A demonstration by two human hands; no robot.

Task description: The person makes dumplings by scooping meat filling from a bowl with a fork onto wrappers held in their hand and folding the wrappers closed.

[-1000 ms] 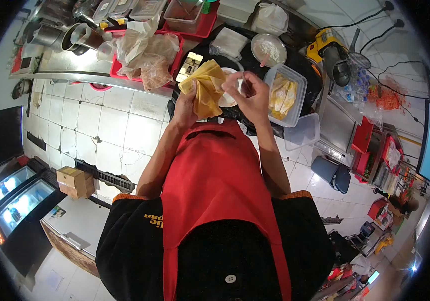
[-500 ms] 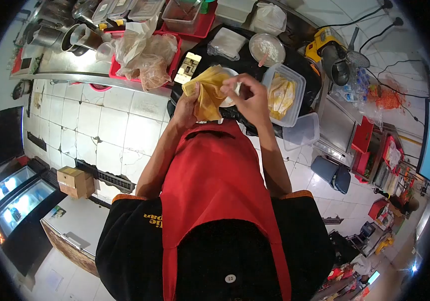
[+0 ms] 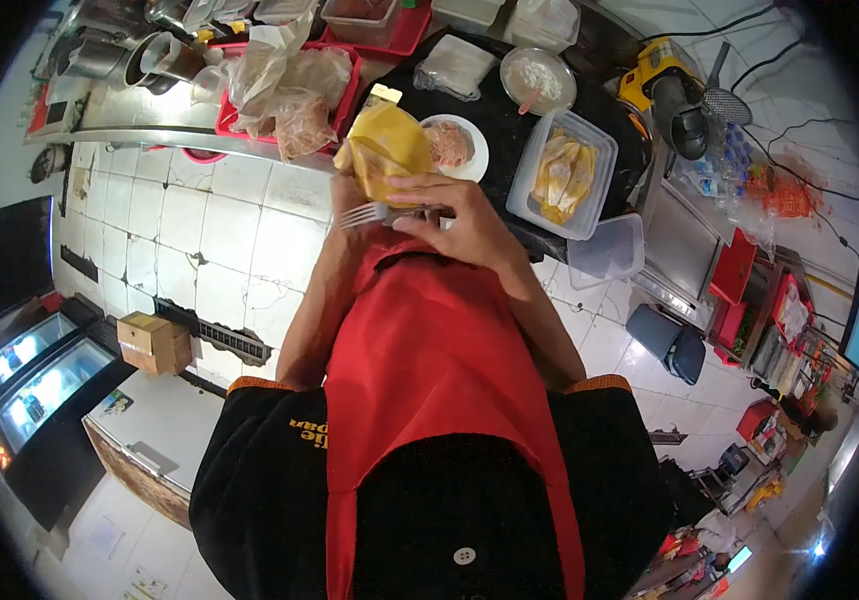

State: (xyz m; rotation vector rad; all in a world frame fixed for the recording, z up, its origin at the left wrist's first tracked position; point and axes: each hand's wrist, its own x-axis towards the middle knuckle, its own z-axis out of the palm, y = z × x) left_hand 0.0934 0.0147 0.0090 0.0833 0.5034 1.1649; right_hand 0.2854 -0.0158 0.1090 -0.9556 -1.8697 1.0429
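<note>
Many white floor tiles (image 3: 169,200), several with cracked or darkened joints, spread to the left of the person, whose red apron (image 3: 434,330) covered most of the front of a black shirt (image 3: 259,460) with orange sleeve edges. Ahead of the apron, a black-covered worktop (image 3: 491,120) bore most of the things near the hands. To its left sat a red tray (image 3: 353,90) heaped with crumpled plastic bags (image 3: 304,125). On the right side of the worktop stood an uncovered plastic container (image 3: 522,195), with folded yellow sheets (image 3: 564,178) dusted white lying inside; a clear lid (image 3: 604,252) lay just beside its near corner. Farther right was a yellow-and-black power tool (image 3: 654,75). A round bowl (image 3: 571,88) of white powder, a pinkish utensil resting in it, stood beyond the container. Between the container and the hands, a white plate (image 3: 479,150) carried a mound of pink mince (image 3: 446,145). The left hand (image 3: 342,195), mostly hidden, supported a yellow sheet (image 3: 389,145) from the near left side, raised in front of the apron and left of the plate. The right hand (image 3: 459,220), fingers bent and nearly closed, gripped a metal fork (image 3: 362,215) whose tines pointed left, across the left wrist; its fingertips overlapped the sheet's near edge, though whether they pressed on it could not be told.
</note>
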